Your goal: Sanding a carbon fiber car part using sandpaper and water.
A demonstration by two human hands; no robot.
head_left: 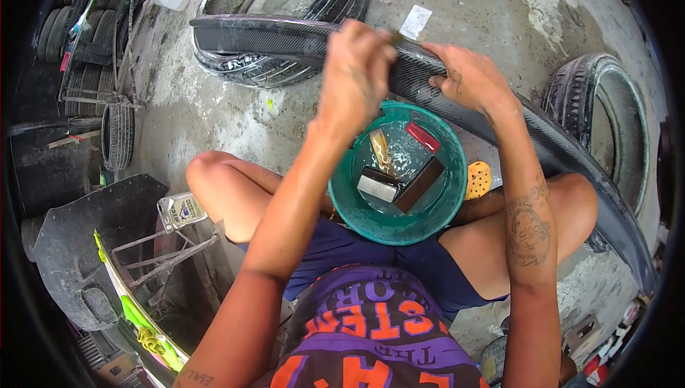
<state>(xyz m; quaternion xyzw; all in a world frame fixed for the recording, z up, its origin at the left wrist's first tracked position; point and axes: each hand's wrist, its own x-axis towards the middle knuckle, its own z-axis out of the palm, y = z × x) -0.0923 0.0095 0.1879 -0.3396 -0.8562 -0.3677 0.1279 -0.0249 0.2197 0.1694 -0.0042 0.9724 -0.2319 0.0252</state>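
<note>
Long, curved black carbon-fibre-weave panel (417, 77) lies in front of the seated person, its left part across a worn black rubber tyre (246, 67), its right part running past a second, grey-dusted tyre (571, 95). Left hand (357, 70) is at the panel's middle, fingers curled, motion-blurred; can't tell whether it pinches anything. Right hand (467, 77) is on the panel just to the right, thumb and index apart, other fingers partly hidden; can't tell how tightly it grips. Round green plastic basin (342, 206) with water sits between the legs, below the hands. In it: a red block (423, 137), a yellowish translucent piece (380, 151), a grey-faced block (378, 187) and a dark brown rectangular block (421, 182), the last two touching or nearly so. Yellow perforated item (478, 179) is just right of the basin. White paper sheet (415, 22) lies on the concrete floor (471, 2) beyond the panel.
</note>
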